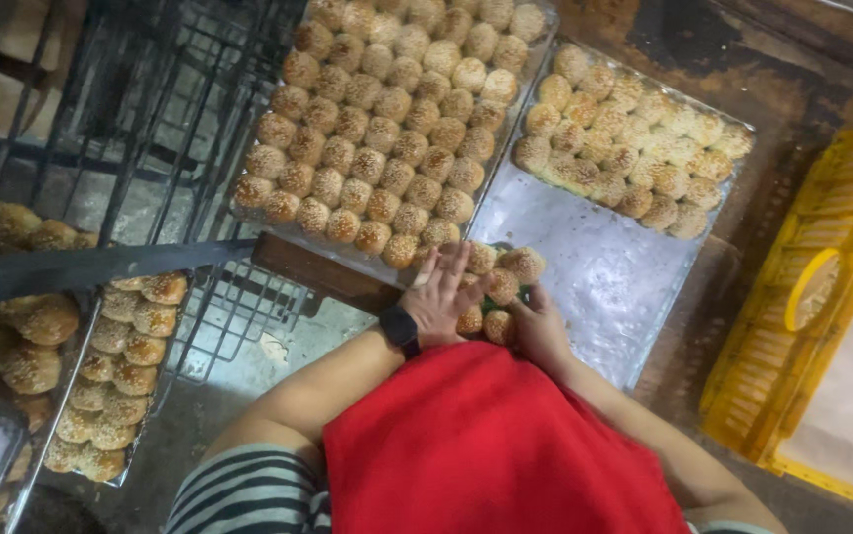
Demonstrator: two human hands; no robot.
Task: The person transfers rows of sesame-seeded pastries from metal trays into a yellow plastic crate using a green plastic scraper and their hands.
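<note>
**Hands on a clump of sesame buns**

The left hand [443, 294], a dark watch on its wrist, lies flat with fingers spread over a small clump of buns [502, 277] at the near corner of the right tray [604, 277]. The right hand [539, 328] presses against the clump's near side, fingers curled around a bun; how tightly it grips, I cannot tell. The clump sits on the tray's bare metal, well apart from the block of paler buns [634, 148] filling the far end. Just left, a second tray [392, 124] is packed with browner buns. A yellow crate [822, 297] stands to the right, and a wire rack [100, 326] with more buns to the left. A red apron [496, 445] fills the foreground.
</note>
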